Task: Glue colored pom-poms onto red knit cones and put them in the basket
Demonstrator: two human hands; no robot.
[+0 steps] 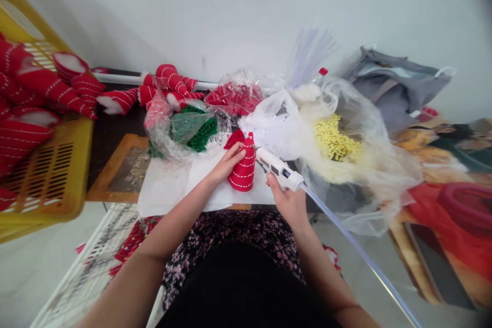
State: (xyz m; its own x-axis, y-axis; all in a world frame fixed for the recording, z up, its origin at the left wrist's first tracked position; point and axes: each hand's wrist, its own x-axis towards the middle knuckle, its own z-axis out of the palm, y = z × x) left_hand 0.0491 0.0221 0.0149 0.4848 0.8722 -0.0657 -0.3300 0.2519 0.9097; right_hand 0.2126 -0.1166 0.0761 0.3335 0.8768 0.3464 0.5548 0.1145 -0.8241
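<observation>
My left hand (229, 162) grips the upper part of a red cone-shaped hat (242, 177) with white stitched stripes, its tip pointing away from me. In my right hand (286, 200) is a white glue gun (275, 168), its nozzle close to the hat's upper right side. Whether the nozzle touches the fabric I cannot tell. A long clear glue stick (346, 236) sticks out of the gun's back end. White paper (165, 179) lies under the hat, and a small red piece (235, 138) sits just behind my left fingers.
On the left, a yellow basket (73, 164) holds several striped red hats. Clear bags of green pompoms (194, 128), red pieces (235, 98) and yellow bits (334, 136) line the back. A grey bag (395, 82) stands back right, near a phone-like dark slab (440, 264).
</observation>
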